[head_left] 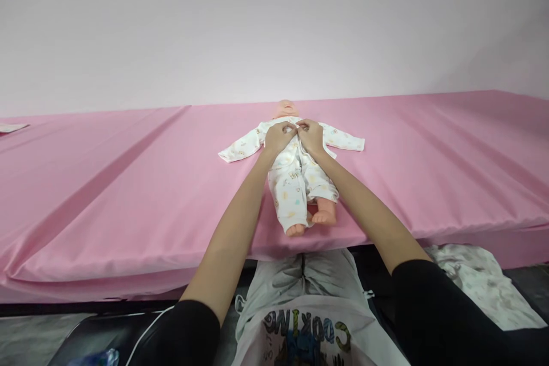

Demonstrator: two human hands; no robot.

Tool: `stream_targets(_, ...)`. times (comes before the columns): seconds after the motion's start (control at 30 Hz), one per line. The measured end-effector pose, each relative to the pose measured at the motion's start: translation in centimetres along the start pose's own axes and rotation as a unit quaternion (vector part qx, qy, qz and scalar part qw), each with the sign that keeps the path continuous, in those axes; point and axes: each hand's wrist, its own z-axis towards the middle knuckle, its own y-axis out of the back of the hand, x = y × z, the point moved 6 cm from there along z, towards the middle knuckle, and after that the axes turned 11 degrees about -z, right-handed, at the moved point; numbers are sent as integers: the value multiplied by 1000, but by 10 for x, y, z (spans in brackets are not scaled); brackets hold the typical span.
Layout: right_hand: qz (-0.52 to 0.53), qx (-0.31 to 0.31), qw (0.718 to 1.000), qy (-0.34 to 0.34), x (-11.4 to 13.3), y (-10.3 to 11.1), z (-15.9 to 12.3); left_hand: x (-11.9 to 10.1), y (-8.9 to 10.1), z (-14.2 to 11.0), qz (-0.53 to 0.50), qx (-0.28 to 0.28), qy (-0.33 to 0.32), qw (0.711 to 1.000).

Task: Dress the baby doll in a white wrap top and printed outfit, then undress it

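A baby doll [325, 211] lies on its back on the pink sheet, head away from me and feet at the near edge. It wears a white printed baby top [246, 146] with long sleeves spread to both sides, and matching white printed pants [288, 189]. Over the chest, my left hand [279, 136] and my right hand [311, 136] meet with fingertips close together. Both pinch the front of the top. The exact bit of cloth between the fingers is too small to make out.
A pink sheet [128, 200] with folds covers the padded surface, and a white wall [274, 40] rises behind it. At the far left edge lies a flat pale item [12, 128]. White printed cloth [480, 280] sits low at the right, and a black seat [107, 337] at the lower left.
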Motion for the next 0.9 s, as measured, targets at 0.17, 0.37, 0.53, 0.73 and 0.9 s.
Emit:
stream_targets(0.17,7,-12,1000,-5,2,4,-2,5,0,1,-16,-2,-2,1000)
stream_targets(0.37,1,-14,999,34,5,2,-2,6,1,3,-43,-27,-49,997)
stream_targets(0.53,33,-9,997,73,5,-3,-3,9,2,3,-99,-25,-39,994)
stream_targets(0.73,87,-21,993,77,8,0,-6,10,4,3,-165,-31,-30,985)
stream_targets(0.9,102,-31,993,52,7,3,-6,15,4,3,-210,-40,-4,977)
